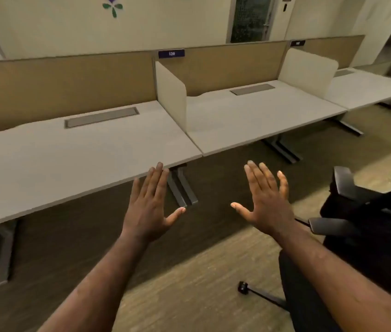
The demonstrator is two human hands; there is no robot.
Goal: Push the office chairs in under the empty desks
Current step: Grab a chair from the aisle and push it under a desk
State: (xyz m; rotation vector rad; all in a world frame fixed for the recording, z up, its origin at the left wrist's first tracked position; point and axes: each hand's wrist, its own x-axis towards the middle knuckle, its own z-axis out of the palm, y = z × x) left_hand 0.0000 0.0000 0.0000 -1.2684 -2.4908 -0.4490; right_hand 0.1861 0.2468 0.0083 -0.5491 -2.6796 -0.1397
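A black office chair (367, 219) stands at the right edge, away from the desks, with its grey armrests and one castor leg showing. A row of bare white desks runs across the view: the left desk (70, 149), the middle desk (256, 116) and a far right desk (371, 87). My left hand (150, 207) is held out flat with fingers straight, in front of the left desk's near corner, touching nothing. My right hand (267, 202) is likewise spread and holds nothing, a little left of the chair's armrest.
White divider panels (171, 92) separate the desks, with a tan partition (58, 85) behind them. Grey desk legs (182, 188) stand on the carpet beneath. The chair's castor (243, 287) sticks out on the floor near my right arm.
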